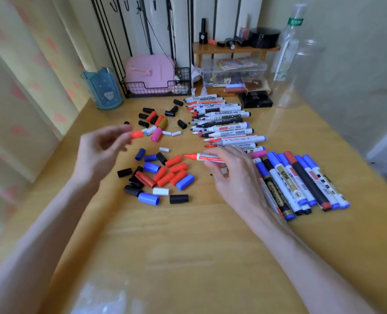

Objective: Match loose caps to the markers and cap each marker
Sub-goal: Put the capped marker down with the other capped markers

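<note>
My right hand (233, 175) grips an uncapped red marker (197, 157), its red tip pointing left just above the table. My left hand (99, 150) pinches an orange-red cap (137, 134) between thumb and fingertips, raised left of the marker. Between the hands lies a pile of loose caps (163, 175) in red, blue, black and white. More loose caps (158, 121) lie farther back, one of them pink. A row of uncapped markers (224, 123) lies behind my right hand, tips to the left. Capped markers (301, 182) lie side by side to the right.
A blue pen cup (103, 88) stands at the back left. A wire rack with a pink case (150, 74), a clear storage box (233, 73) under a small wooden shelf (235, 48), and clear plastic bottles (301, 64) line the back of the wooden table (188, 245).
</note>
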